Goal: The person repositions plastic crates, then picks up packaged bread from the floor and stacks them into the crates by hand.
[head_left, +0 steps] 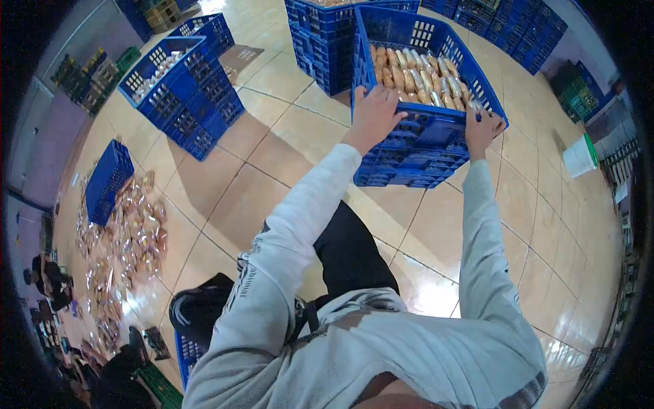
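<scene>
In front of me, a blue plastic crate (492, 95) tops a stack of similar crates. Rows of wrapped bread rolls (420, 76) fill it, golden brown in clear film. My left hand (371, 117) grips the near left corner of its rim, the thumb pointing along the near edge. At the near right corner, my right hand (482, 129) has its fingers curled over the rim, close to the last rolls. Both arms are stretched forward. The undersides of the fingers are hidden.
Another crate stack (320, 48) stands right behind. To the left is a stack (204, 95) holding packets. Many wrapped packets (139, 225) lie on the tiled floor beside a tilted blue crate (109, 180). People sit at lower left. A white bucket (579, 157) stands right.
</scene>
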Demonstrator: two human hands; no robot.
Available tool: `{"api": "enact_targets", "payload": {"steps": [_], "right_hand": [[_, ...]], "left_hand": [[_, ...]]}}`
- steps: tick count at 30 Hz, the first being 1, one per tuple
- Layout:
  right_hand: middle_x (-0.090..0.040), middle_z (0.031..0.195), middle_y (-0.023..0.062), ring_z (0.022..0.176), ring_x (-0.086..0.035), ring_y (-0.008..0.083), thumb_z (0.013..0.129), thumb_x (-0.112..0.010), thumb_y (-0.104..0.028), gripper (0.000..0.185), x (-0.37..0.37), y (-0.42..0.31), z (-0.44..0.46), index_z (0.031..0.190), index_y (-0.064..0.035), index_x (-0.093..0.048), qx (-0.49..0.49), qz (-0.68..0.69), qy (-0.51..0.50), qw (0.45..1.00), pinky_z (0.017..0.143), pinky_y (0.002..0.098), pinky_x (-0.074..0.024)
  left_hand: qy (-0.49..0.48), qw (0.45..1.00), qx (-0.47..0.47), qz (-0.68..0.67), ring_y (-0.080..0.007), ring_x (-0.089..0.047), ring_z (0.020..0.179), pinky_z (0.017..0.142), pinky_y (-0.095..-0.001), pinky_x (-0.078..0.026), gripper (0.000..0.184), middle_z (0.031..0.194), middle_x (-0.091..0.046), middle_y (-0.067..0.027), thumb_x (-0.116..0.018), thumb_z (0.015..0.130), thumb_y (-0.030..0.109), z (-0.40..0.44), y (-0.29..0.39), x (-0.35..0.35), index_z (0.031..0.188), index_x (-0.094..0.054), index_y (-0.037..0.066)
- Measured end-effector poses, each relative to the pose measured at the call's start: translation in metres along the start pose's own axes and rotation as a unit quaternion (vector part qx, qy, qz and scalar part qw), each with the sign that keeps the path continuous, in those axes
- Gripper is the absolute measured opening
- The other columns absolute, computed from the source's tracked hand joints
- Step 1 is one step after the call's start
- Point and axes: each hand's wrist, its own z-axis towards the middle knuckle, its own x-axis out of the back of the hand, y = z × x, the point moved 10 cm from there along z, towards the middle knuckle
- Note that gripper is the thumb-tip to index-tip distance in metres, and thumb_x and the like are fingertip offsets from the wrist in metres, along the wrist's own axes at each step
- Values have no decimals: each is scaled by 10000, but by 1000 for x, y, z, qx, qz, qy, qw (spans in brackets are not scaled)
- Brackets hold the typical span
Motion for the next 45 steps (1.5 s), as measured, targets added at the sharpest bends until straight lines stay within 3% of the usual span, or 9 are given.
{"api": "enact_targets", "payload": {"steps": [5,7,9,16,23,31,35,41,45], "right_hand": [[-515,1207,185,1211,-379,346,845,-623,-331,343,6,28,2,1014,-35,-658,105,57,-12,993,1083,449,-234],[-477,1278,169,1243,-388,314,870,-581,-274,420,23,36,-7,1223,-49,-549,17,176,6,984,1107,421,-234],[-422,1338,135,1302,-342,282,869,-556,-230,554,21,26,-31,1375,-75,-395,-166,535,18,828,1121,397,-243],[-400,1376,145,1261,-417,287,855,-505,-233,599,-13,-16,-41,1407,-128,-299,-152,646,-160,730,1091,426,-327],[-397,1305,116,1222,-408,259,821,-544,-226,561,-68,-103,-59,1334,-54,-395,-73,579,-152,798,1079,388,-303],[-399,1289,108,1192,-405,244,815,-512,-82,475,-103,-234,-103,1279,-98,-414,-141,688,-167,692,1052,375,-323],[-369,1320,140,1229,-361,286,823,-498,-84,446,-112,-269,-105,1258,-25,-413,-21,552,-92,828,1099,391,-237],[-256,1418,266,1394,-134,382,840,-518,-72,416,-148,-327,-129,1231,3,-398,-46,605,-127,785,1143,471,-61],[-241,1425,278,1390,-116,414,861,-541,-122,432,-148,-363,-140,1241,5,-381,-8,548,-111,829,1137,505,-51]], "left_hand": [[-81,997,16,9,-216,-557,919,776,-422,-332,290,858,-594,-54,-662,819,351,-36,62,22,939,-595,96],[-100,995,8,15,-219,-566,899,777,-424,-343,254,850,-614,-58,-643,828,327,-50,93,38,923,-606,94],[-93,996,-6,-4,-217,-562,887,741,-412,-356,250,838,-625,-61,-645,803,336,-66,120,34,865,-615,95],[64,998,18,-16,-184,-492,783,645,-357,-311,106,745,-523,-20,-566,762,218,-102,147,90,796,-551,118],[30,994,106,12,-170,-472,745,652,-374,-282,114,711,-471,11,-597,751,242,-131,78,112,793,-545,151],[23,976,207,70,-184,-533,863,712,-404,-295,220,834,-573,-16,-694,757,244,-158,-24,174,891,-568,124],[14,969,232,82,-196,-544,896,736,-408,-310,215,870,-590,-29,-687,774,256,-167,-60,189,894,-576,117],[78,951,282,103,-242,-548,887,735,-406,-320,217,851,-583,-61,-683,710,200,-185,-116,210,864,-574,94],[179,936,280,119,-258,-537,791,714,-399,-315,184,735,-543,-70,-672,676,192,-191,-139,235,737,-532,88]]}}
